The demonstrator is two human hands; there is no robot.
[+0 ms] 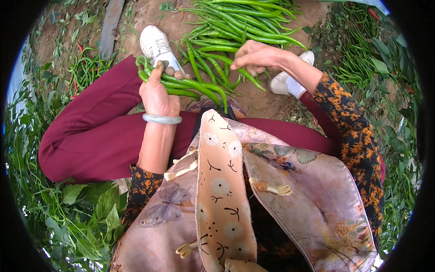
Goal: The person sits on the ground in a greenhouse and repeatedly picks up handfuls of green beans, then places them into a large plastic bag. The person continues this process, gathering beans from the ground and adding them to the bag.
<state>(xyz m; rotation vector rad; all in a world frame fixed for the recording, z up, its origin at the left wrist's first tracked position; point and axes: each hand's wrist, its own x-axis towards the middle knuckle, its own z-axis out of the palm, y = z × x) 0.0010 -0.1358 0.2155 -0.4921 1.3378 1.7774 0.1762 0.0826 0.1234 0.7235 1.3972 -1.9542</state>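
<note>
Several long green chili peppers (200,87) lie in my left hand (159,85), gripped near their stems, their tips pointing right over my lap. My right hand (256,57) pinches one green chili pepper (250,79) at the near edge of a large heap of green chili peppers (244,23) on the bare soil between my feet. More peppers stick out of the heap between the two hands. The fingers of my right hand partly hide the pepper they hold.
White shoes (154,42) flank the heap. Curled green peppers with some red ones (86,69) lie on the left, and another pepper pile (357,57) on the right. A flat grey strip (110,29) runs along the soil at upper left. Leafy plants (85,217) grow on both sides.
</note>
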